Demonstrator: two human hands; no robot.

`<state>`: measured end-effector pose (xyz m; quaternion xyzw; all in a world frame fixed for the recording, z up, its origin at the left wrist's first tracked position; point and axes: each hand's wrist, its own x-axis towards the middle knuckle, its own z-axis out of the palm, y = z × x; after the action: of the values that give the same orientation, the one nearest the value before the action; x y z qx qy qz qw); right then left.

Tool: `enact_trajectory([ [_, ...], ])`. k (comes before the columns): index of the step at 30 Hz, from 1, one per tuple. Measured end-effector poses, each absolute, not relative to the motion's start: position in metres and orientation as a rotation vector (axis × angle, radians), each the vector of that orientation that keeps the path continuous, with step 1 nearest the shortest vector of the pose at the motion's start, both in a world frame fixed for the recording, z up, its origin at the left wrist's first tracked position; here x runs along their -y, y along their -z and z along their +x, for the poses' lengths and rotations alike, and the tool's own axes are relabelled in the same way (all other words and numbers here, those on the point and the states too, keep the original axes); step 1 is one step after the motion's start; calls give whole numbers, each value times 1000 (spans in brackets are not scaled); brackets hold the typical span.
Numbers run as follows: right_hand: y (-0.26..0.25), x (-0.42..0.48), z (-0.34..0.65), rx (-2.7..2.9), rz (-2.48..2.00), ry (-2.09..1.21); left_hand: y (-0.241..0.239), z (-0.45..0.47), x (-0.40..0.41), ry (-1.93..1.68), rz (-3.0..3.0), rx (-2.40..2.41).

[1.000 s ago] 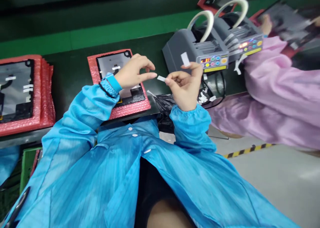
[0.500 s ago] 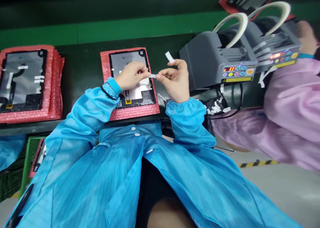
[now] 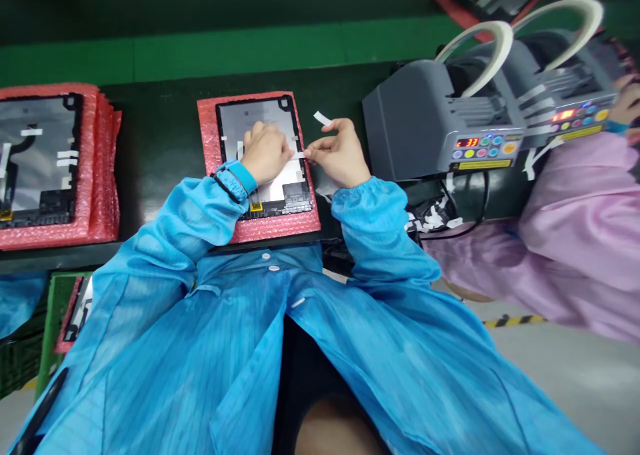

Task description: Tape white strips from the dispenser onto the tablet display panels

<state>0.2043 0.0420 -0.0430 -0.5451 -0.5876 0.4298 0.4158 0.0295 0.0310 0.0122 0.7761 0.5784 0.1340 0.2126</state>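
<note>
A tablet screen panel (image 3: 257,113) with a black frame lies face down on pink bubble wrap (image 3: 209,132) in front of me. My left hand (image 3: 266,152) rests over the middle of the panel, its fingers closed at the left end of a short white tape strip (image 3: 299,155). At the panel's right edge, my right hand (image 3: 341,154) pinches the other end of that strip between thumb and finger. A second white tape piece (image 3: 323,118) sticks up from a finger of my right hand. The left hand covers part of the panel.
Two grey tape dispensers (image 3: 405,118) with tape rolls stand to the right. Beside them sits a co-worker in a pink sleeve (image 3: 580,208). A stack of wrapped panels (image 3: 103,175) is at the left. Tape scraps (image 3: 435,216) lie near the table's front edge.
Both hands have come down toward the panel with the tape strip, now at its right edge. My left hand has turned more palm-down, and the right hand has shifted slightly left.
</note>
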Motion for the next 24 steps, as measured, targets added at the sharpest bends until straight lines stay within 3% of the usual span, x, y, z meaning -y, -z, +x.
enact_trajectory([
  [14,48,-46,210,1585,-1378,-1148,-22,33,-26,-193,2133,-1667],
  [24,55,-41,210,1418,-1353,-1265,-2,27,-32,-430,2135,-1649],
])
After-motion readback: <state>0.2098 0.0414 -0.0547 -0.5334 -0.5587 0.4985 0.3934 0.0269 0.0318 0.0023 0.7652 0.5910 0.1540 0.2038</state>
